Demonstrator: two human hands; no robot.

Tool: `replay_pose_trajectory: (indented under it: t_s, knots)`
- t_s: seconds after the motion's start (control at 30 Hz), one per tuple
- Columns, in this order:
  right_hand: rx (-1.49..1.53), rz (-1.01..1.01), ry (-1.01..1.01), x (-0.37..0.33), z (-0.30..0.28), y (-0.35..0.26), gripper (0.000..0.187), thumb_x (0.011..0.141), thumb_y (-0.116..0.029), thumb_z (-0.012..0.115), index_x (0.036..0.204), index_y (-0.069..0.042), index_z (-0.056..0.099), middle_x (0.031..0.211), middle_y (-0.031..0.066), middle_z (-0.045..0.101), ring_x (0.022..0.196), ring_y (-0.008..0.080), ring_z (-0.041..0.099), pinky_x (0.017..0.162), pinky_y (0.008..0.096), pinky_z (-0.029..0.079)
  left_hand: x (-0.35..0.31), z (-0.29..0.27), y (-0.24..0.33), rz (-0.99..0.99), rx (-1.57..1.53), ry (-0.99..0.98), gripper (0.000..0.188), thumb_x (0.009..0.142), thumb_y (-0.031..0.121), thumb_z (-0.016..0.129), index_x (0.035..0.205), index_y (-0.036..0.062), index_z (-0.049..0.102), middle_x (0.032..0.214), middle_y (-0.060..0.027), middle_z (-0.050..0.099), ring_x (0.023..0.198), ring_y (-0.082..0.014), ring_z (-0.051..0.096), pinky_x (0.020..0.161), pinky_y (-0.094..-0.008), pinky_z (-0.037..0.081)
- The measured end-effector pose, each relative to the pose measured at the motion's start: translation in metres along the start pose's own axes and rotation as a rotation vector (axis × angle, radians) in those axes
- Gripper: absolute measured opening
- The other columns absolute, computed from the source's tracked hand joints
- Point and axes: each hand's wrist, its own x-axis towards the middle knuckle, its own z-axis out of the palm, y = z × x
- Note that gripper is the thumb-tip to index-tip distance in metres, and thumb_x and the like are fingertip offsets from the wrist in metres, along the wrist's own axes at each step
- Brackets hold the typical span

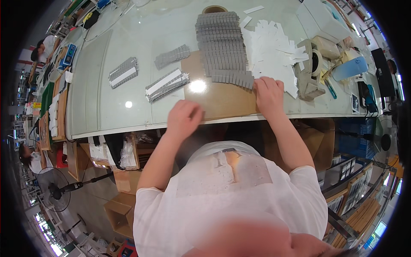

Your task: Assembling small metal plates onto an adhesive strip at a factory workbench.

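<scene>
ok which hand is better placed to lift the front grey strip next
Probably the right hand: it is at the right end of the grey strip. The left hand is farther off, near the table's front edge.

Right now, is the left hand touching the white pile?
No, the left hand is well left of the white pile, clearly apart.
</scene>
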Motion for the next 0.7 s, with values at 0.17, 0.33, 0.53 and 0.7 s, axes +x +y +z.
replay_pose_trajectory:
  t_s: [0.17, 0.33, 0.53, 0.7]
  knots:
    - [0.028, 0.062, 0.026, -0.051, -0.016, 0.014, 0.014, 0.086, -0.010, 0.067, 0.100, -0.009, 0.064, 0.103, 0.0060, 0.065, 0.097, 0.0236, 0.062, 0.086, 0.0417, 0.040, 0.010, 0.032, 0.023, 0.161, -0.004, -0.061, 0.033, 0.083, 0.016, 0.080, 0.113, 0.0072, 0.070, 0.110, -0.0096, 0.069, 0.102, -0.0324, 0.064, 0.088, -0.0419, 0.052]
    - [-0.019, 0.228, 0.043, -0.075, -0.016, 0.029, 0.040, 0.092, -0.023, 0.072, 0.127, -0.004, 0.065, 0.128, 0.0139, 0.064, 0.118, 0.0332, 0.059, 0.102, 0.0463, 0.041, 0.018, 0.054, 0.042, 0.234, 0.160, -0.192, 0.067, 0.086, 0.040, 0.077, 0.142, 0.0091, 0.056, 0.146, -0.0075, 0.055, 0.135, -0.0323, 0.048, 0.111, -0.0486, 0.037]
    - [-0.059, 0.234, -0.022, -0.077, -0.012, 0.022, 0.055, 0.092, -0.031, 0.072, 0.136, -0.002, 0.061, 0.148, 0.0181, 0.054, 0.135, 0.0361, 0.048, 0.111, 0.0497, 0.036, 0.009, 0.053, 0.046, 0.204, 0.354, -0.360, 0.089, 0.086, 0.056, 0.073, 0.155, 0.0098, 0.043, 0.164, -0.0036, 0.038, 0.156, -0.0337, 0.023, 0.123, -0.0627, 0.010]
    - [0.014, 0.163, -0.042, -0.061, -0.012, 0.007, 0.057, 0.091, -0.033, 0.072, 0.137, -0.002, 0.060, 0.149, 0.0167, 0.054, 0.138, 0.0368, 0.046, 0.114, 0.0511, 0.033, -0.005, 0.060, 0.034, 0.246, 0.377, -0.250, 0.099, 0.082, 0.058, 0.077, 0.157, 0.0057, 0.038, 0.167, -0.0095, 0.032, 0.157, -0.0416, 0.016, 0.122, -0.0677, 0.008]
